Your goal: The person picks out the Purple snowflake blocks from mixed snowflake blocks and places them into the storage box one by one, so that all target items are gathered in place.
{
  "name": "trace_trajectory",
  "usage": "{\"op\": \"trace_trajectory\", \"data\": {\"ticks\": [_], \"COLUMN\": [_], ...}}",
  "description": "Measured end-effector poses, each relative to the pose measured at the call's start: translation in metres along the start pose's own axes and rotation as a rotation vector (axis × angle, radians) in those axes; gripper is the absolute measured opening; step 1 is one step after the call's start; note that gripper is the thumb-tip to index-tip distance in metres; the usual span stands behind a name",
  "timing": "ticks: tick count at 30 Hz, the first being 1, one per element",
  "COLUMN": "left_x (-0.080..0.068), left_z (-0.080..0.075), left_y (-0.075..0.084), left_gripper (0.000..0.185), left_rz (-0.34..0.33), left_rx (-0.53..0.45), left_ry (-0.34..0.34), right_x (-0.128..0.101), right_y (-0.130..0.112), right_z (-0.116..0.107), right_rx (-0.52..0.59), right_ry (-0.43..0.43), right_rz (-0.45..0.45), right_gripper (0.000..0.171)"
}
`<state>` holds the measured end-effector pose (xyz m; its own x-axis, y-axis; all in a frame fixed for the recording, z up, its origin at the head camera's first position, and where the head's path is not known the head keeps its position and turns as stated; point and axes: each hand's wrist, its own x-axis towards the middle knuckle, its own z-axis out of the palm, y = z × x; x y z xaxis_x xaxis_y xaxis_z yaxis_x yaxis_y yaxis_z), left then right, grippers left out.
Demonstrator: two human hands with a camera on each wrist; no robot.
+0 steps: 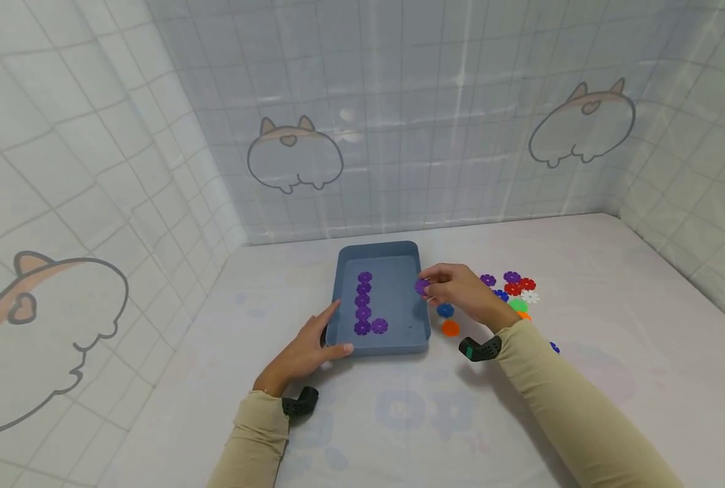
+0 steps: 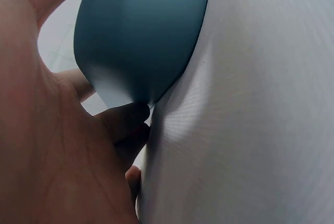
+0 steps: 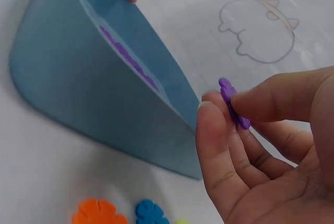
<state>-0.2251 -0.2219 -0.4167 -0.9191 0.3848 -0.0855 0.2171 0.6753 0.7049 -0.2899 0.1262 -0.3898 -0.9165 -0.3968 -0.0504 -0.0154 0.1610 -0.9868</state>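
Observation:
A blue-grey tray (image 1: 399,274) lies on the table. My left hand (image 1: 304,349) holds its near left corner, with the thumb at the front rim and other fingers along the left side. Close by the tray's right rim, my right hand (image 1: 460,288) pinches a purple flower-shaped plastic disc (image 3: 235,104) between thumb and fingertips. Inside the tray, several purple discs (image 1: 363,299) run in a column on the left. Another purple disc (image 1: 380,326) sits right of the column's lowest one. The left wrist view shows the tray's outer wall (image 2: 141,31) against bent fingers.
A blue disc (image 1: 445,310) and an orange disc (image 1: 450,328) lie just right of the tray. Beyond the right hand are several loose discs, among them a red disc (image 1: 527,284), a white disc (image 1: 530,297) and a green disc (image 1: 519,306). Tiled-print walls (image 1: 399,169) surround the table.

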Motion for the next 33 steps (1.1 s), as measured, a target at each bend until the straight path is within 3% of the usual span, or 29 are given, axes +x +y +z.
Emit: {"op": "trace_trajectory", "data": {"ticks": [21,33], "left_x": [0.001,0.002], "left_z": [0.001,0.001], "left_y": [-0.002,-0.002], "left_gripper": [0.097,0.098], "left_rz": [0.0,-0.008], "left_rx": [0.018,0.019], "left_ry": [0.009,0.012], "right_x": [0.016,0.022], "right_y": [-0.015,-0.018], "right_z": [0.025,0.037], "right_rx": [-0.071,-0.125], "right_ry": [-0.033,-0.091], "right_rz": [-0.055,-0.027], "right_gripper": [0.035,0.04]}}
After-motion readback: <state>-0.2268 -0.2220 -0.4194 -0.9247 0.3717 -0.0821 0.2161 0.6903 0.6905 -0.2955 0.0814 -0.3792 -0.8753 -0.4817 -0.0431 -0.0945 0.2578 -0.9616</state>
